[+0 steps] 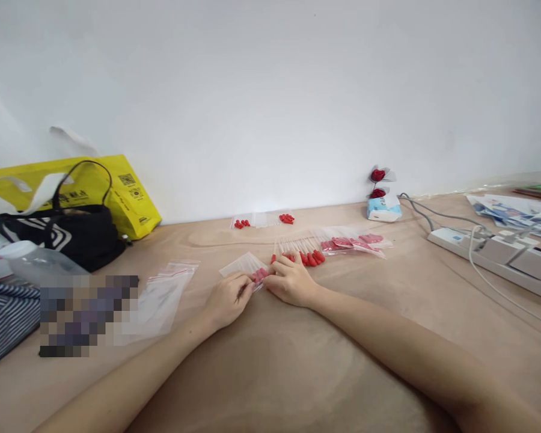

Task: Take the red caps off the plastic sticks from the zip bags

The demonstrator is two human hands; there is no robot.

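Both my hands work at a small clear zip bag (242, 264) lying on the table, with red-tipped sticks or swabs showing inside it. My left hand (229, 299) is closed on the bag's near left edge. On the other side, my right hand (293, 281) pinches the near right corner by the red tips (260, 275). Just beyond the right hand lies a row of loose white sticks with red tips (313, 258), partly hidden by its fingers. Filled clear bags (351, 242) overlap to the right of that row.
Flat clear zip bags (169, 294) lie at left, near a plastic bottle (40, 261), a black bag (85, 234) and a yellow bag (137, 201). More red-tipped sticks (287, 219) rest by the wall. A tissue pack (383, 208) and a power strip (451, 240) with cables stand at right.
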